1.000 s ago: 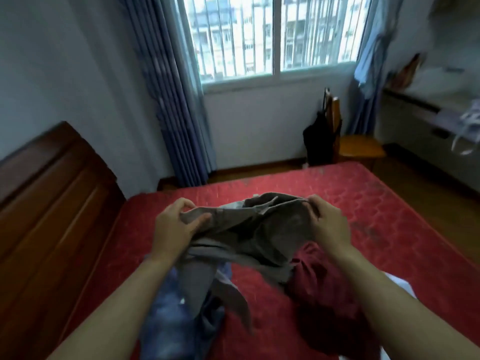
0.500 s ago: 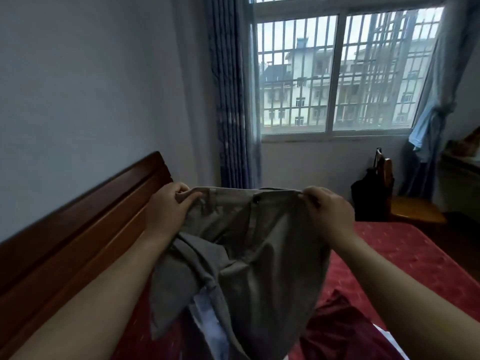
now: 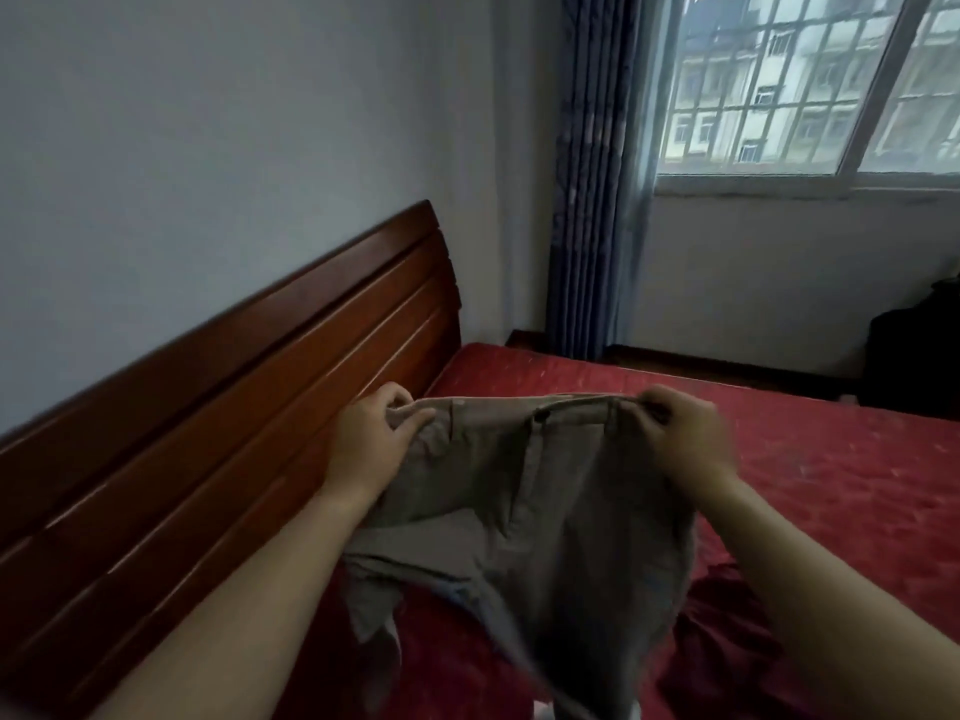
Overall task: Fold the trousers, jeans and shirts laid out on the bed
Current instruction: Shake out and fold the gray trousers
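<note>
Left hand (image 3: 371, 444) and right hand (image 3: 685, 439) are curled, pinching opposite waistband ends. Over the red mattress (image 3: 831, 475), the khaki trousers (image 3: 561, 511) are held between them, waistband uppermost, legs hanging down. A maroon garment (image 3: 727, 646) is seen below the right forearm.

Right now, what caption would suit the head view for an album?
Left hand and right hand hold grey trousers by the waistband over the red bed.

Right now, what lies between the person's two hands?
In the head view, the waistband of the khaki trousers spans from the left hand to the right hand, each pinching one end; a dark button sits near its middle.
</note>
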`<control>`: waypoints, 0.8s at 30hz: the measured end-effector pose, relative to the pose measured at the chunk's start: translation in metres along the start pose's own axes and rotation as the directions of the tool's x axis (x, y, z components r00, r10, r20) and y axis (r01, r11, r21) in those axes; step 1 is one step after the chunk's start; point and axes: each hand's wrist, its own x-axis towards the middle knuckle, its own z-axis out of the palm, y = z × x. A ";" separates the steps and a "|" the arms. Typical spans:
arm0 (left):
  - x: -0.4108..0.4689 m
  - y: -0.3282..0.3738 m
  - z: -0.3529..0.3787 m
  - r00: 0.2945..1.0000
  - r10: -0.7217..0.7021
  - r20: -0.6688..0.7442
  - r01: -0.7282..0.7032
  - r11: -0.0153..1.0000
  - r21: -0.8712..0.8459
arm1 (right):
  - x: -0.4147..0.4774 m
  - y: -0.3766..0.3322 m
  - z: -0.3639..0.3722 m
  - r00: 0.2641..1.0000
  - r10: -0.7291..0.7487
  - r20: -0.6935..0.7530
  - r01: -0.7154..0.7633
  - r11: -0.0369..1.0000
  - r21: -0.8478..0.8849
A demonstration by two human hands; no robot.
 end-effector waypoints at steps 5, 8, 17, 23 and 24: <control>-0.023 -0.011 0.016 0.989 -0.073 0.132 0.037 0.966 0.255 | -0.017 0.010 0.025 0.963 0.056 0.264 -0.047 0.998 -0.037; -0.016 -0.009 0.014 0.992 -0.062 -0.109 0.082 0.980 0.182 | -0.013 0.008 0.026 0.997 0.064 0.035 -0.064 0.998 0.022; 0.022 -0.023 0.008 0.996 0.026 -0.091 -0.017 0.995 0.098 | -0.008 -0.020 0.000 0.966 0.161 -0.201 -0.180 0.980 -0.083; 0.032 -0.032 0.017 0.991 0.057 0.117 -0.070 0.992 0.107 | -0.027 -0.015 -0.004 0.948 0.318 0.009 -0.307 0.923 -0.231; 0.041 -0.028 0.013 0.995 0.079 0.063 -0.084 0.993 0.079 | -0.017 -0.020 -0.013 0.963 0.257 -0.078 -0.268 0.937 -0.222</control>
